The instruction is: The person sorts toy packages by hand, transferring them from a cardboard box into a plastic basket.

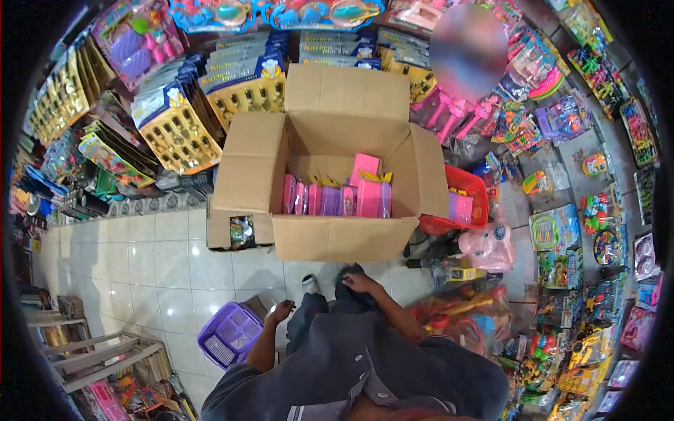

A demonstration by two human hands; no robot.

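Your hands hang low at six o'clock, both free of any load: your left hand [282, 309] has its fingers loosely spread and grips nothing, while your right hand [360, 282] lies flat with relaxed fingers on the dark trouser fabric of your knee. The nearest thing to them is the large brown corrugated cardboard box [330, 235], standing on the glossy white floor tiles [140, 259] just ahead at twelve o'clock from your hands, apart from both. Its four flaps are folded outward and its plain matte front wall faces you. Inside it stands a row of flat pink and purple plastic-wrapped toy packs [335, 198], set upright side by side; about seven show, though the exact count is hard to tell, and one pink pack stands taller than the rest. At three o'clock of the box, touching its right flap, sits one red plastic basket [472, 188] with pink packs in it, and below that one pale pink plastic toy animal [488, 247]. At eight o'clock from your left hand lies one purple lattice plastic basket [230, 334] on the tiles. At ten o'clock of the box lean stacked yellow perforated toy kitchen sets with blue card headers [179, 130], too overlapped to count.
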